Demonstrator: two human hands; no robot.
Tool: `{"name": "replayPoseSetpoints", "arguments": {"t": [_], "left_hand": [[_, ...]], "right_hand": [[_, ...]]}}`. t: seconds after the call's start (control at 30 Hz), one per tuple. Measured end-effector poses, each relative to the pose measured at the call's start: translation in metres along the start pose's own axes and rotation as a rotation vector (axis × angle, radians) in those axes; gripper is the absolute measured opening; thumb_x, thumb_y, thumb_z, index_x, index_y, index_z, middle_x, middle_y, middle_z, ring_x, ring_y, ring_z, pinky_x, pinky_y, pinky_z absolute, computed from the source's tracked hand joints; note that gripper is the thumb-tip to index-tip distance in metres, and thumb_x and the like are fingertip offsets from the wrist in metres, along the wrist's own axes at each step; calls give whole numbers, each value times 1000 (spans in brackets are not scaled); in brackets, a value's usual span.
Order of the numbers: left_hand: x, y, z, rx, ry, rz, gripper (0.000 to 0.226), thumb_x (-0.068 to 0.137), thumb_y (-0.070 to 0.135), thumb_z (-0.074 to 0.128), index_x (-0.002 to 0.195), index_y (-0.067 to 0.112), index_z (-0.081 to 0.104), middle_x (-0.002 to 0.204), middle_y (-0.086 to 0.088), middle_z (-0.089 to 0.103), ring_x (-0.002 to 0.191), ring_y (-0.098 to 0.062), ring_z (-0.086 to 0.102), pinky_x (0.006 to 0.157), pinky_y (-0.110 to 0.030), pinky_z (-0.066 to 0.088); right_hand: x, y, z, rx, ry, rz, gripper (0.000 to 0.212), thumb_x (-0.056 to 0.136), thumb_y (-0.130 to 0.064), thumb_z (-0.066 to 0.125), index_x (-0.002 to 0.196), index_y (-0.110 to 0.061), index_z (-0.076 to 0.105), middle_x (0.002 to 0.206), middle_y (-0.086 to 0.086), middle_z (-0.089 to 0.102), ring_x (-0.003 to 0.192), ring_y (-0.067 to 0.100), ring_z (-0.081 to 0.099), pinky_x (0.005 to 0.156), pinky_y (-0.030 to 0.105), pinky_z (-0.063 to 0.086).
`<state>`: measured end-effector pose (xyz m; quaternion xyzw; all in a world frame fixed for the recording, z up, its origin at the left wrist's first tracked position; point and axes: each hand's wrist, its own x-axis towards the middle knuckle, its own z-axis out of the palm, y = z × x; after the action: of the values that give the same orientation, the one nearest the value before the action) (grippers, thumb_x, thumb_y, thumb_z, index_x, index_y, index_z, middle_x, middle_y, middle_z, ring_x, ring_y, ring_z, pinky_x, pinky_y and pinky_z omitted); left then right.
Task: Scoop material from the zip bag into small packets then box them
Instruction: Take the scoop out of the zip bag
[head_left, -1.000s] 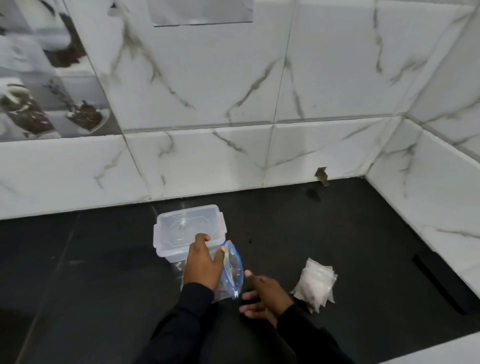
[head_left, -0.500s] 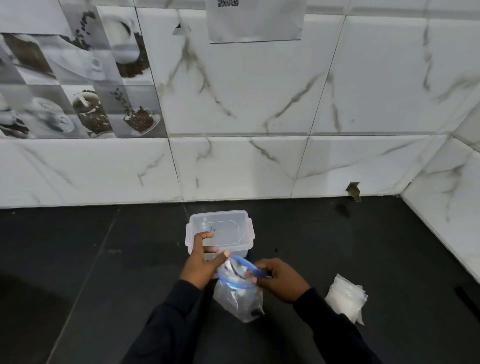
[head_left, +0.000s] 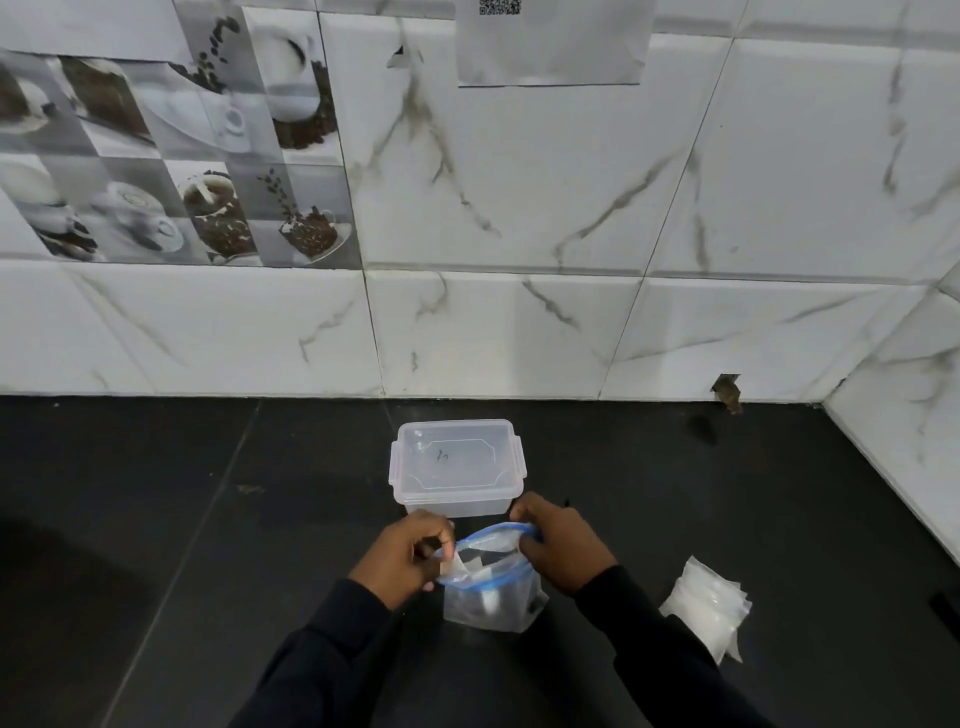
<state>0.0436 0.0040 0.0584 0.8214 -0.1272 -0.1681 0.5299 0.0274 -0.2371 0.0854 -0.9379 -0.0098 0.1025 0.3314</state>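
Observation:
A clear zip bag (head_left: 491, 597) with a blue zip rim stands upright on the black counter, its mouth pulled wide. My left hand (head_left: 402, 556) pinches the left side of the rim and my right hand (head_left: 563, 543) grips the right side. Something pale lies inside the bag, too dim to tell. Just behind the bag stands a translucent plastic box (head_left: 457, 467) with its lid on. A stack of small clear packets (head_left: 709, 613) lies on the counter to the right of my right forearm.
The black counter (head_left: 208, 519) ends at a white marble-tiled wall behind and another at the right. A sheet of paper with a QR code (head_left: 550, 41) hangs on the back wall. A small dark object (head_left: 945, 608) lies at the far right edge.
My right hand came off the counter and took the bag's right rim. Both hands have pulled the mouth wide. The view has shifted so the box and bag sit nearer the centre.

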Motion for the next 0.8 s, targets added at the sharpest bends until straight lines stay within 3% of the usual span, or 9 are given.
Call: {"name": "replayPoseSetpoints", "arguments": {"t": [0.1, 0.2, 0.27, 0.3, 0.33, 0.43, 0.53, 0.7, 0.8], "left_hand": [[1, -8, 2, 108, 41, -15, 38, 77, -13, 59, 79, 20, 77, 102, 2, 70, 79, -15, 70, 61, -25, 56], [0, -8, 4, 175, 37, -7, 44, 77, -10, 59, 98, 25, 77, 102, 7, 73, 90, -4, 69, 81, -23, 57], [-1, -6, 5, 207, 39, -10, 40, 80, -4, 63, 103, 26, 75, 104, 9, 73, 93, -2, 68, 86, -24, 56], [-1, -5, 5, 218, 49, -4, 39, 79, -3, 64, 103, 27, 75, 102, 11, 73, 92, -2, 68, 87, -25, 57], [-1, -2, 5, 221, 60, 8, 39, 79, -2, 65, 103, 27, 75, 101, 13, 72, 91, -2, 68, 86, -26, 57], [-3, 9, 8, 193, 49, 57, 43, 79, -1, 65, 108, 29, 74, 106, 16, 71, 99, 2, 65, 92, -21, 54], [-6, 20, 12, 191, 53, 167, 50, 76, 0, 63, 114, 31, 72, 115, 17, 69, 108, 6, 62, 96, -13, 48], [-9, 21, 12, 162, 82, 180, 57, 75, -6, 62, 118, 31, 70, 123, 21, 64, 116, 9, 56, 102, -11, 42], [-12, 25, 20, 147, 78, 202, 51, 77, -4, 63, 117, 27, 72, 122, 18, 65, 113, 9, 57, 96, -6, 41]], "right_hand": [[1, -4, 2, -193, -29, 21, 27, 87, -23, 55, 110, -33, 48, 100, -2, 66, 87, 20, 64, 78, 33, 54], [-4, -13, 8, -476, 132, -178, 52, 82, -29, 61, 130, -31, 43, 121, -3, 51, 107, 21, 49, 88, 36, 49], [-11, -29, 14, -377, 206, -382, 37, 83, -27, 54, 120, -23, 55, 115, -3, 53, 102, 17, 48, 87, 28, 46], [-13, -38, 18, -309, 143, -418, 30, 85, -25, 47, 110, -18, 60, 111, -1, 57, 98, 16, 51, 86, 26, 46], [-15, -45, 24, -272, 57, -413, 29, 87, -22, 44, 106, -14, 64, 109, 2, 61, 98, 17, 55, 87, 27, 47], [-12, -58, 44, -339, -205, -200, 27, 98, -19, 48, 120, -11, 62, 121, 7, 64, 113, 22, 59, 104, 37, 45], [-3, -59, 51, -358, -189, -67, 29, 96, -31, 52, 121, -20, 60, 120, 2, 65, 113, 22, 61, 103, 38, 45], [5, -60, 58, -139, -156, 87, 33, 93, -15, 56, 124, -5, 61, 120, 15, 65, 114, 33, 61, 91, 35, 47], [2, -55, 57, -141, -190, 113, 34, 97, -18, 52, 128, -5, 58, 97, 0, 60, 110, 27, 60, 79, 24, 42]]}}
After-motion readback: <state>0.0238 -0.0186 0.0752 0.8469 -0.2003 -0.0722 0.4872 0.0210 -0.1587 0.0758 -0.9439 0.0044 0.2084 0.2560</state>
